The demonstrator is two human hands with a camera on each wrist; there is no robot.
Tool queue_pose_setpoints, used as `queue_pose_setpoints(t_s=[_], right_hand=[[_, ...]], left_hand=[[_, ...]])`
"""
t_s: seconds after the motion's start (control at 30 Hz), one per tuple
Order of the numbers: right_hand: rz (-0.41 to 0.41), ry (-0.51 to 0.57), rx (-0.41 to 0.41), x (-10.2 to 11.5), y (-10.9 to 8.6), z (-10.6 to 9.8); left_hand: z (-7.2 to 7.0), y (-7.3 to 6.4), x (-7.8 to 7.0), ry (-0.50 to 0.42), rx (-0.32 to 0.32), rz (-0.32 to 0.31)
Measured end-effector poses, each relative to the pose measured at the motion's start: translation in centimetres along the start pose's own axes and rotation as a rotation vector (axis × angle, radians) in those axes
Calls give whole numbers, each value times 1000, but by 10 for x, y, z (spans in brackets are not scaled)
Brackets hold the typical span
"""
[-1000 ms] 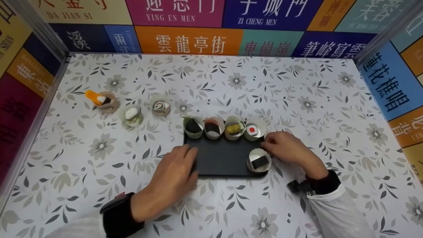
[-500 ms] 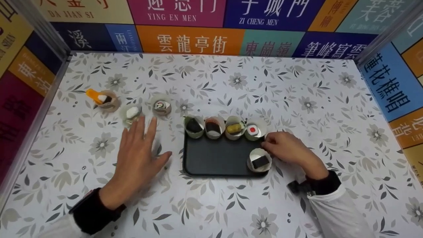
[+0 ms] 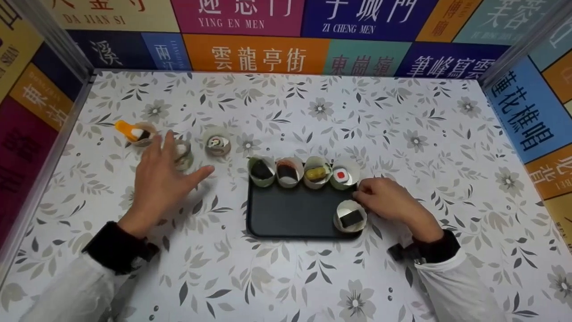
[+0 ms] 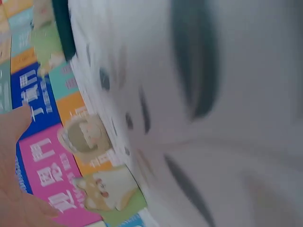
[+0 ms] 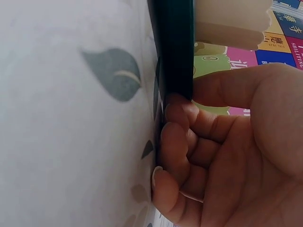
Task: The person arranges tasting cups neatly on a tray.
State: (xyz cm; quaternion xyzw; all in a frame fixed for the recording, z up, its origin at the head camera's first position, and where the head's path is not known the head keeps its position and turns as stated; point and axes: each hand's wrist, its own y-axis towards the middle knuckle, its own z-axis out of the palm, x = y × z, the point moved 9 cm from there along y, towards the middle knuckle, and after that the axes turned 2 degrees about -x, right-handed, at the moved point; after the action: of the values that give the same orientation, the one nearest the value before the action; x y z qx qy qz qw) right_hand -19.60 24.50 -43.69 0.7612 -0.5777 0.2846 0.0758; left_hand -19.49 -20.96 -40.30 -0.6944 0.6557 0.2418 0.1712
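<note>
My left hand (image 3: 156, 181), fingers spread, is at a paper cup (image 3: 183, 156) with a pale food piece, partly hidden behind the fingers; contact cannot be made out. In the left wrist view, a green cup with a cartoon animal (image 4: 113, 189) stands near that hand. At the black tray's (image 3: 292, 214) right edge, my right hand (image 3: 389, 201) pinches the rim; in the right wrist view its thumb and curled fingertips meet the tray's side (image 5: 175, 52). Several cups with toy sushi line the tray's back, among them one with a red-centred roll (image 3: 342, 175). Another cup (image 3: 351, 218) occupies its front right corner.
Left of the tray stand a cup with a rolled piece (image 3: 218, 143) and a cup holding an orange-tailed piece (image 3: 139, 133). Colourful lettered panels (image 3: 257, 53) border the floral tabletop (image 3: 286, 277) at the back and sides.
My left hand has left the tray's left side and moved left and away from me to the loose cups, its fingers spreading. The right hand has stayed at the tray edge.
</note>
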Motion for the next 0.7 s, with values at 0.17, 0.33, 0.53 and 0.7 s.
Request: queue_pose_setpoints(t_s=[0.17, 0.33, 0.53, 0.7], right_hand=[[-8, -9, -3, 0, 0, -1], [-5, -19, -3, 0, 0, 0], [-8, -27, -7, 0, 1, 0], [8, -18, -2, -1, 0, 1]], left_hand=[[3, 20, 14, -61, 78, -99], [8, 34, 24, -136, 117, -176], [12, 38, 31, -219, 106, -190], [16, 40, 32, -246, 99, -185]])
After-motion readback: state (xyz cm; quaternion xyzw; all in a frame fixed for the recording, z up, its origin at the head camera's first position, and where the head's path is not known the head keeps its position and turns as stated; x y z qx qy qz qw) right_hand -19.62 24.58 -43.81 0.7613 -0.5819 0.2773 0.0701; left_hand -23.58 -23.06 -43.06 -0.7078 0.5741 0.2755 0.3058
